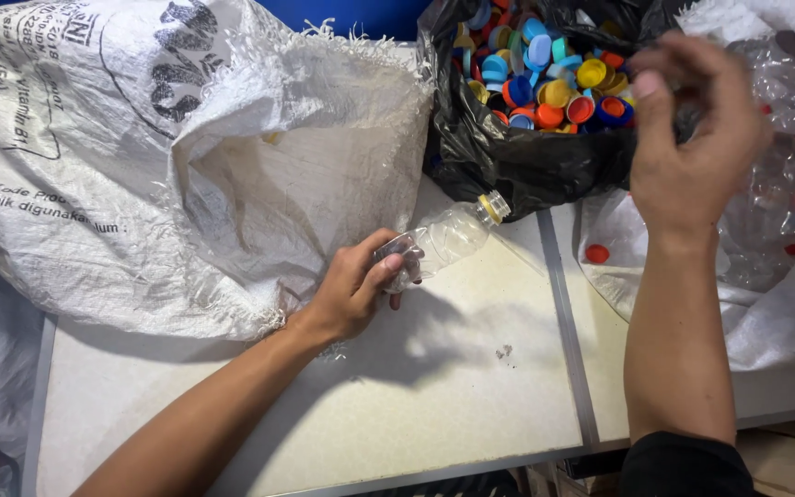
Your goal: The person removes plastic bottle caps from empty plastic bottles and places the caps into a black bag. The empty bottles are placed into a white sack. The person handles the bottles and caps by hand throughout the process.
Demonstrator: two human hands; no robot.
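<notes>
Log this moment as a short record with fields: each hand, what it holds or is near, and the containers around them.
left hand: grips the base of a clear plastic bottle, lying tilted, cap off, yellow ring on its neck
right hand: raised beside the black bag, blurred; contents cannot be told
black bag: open, filled with coloured bottle caps
white woven sack: open, left of the bottle
loose red cap: beside the black bag

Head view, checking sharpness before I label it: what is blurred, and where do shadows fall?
Head view: the right hand over the black bag of bottle caps is motion-blurred; the left hand and its clear plastic bottle are sharp; soft arm shadows lie on the pale table.
</notes>
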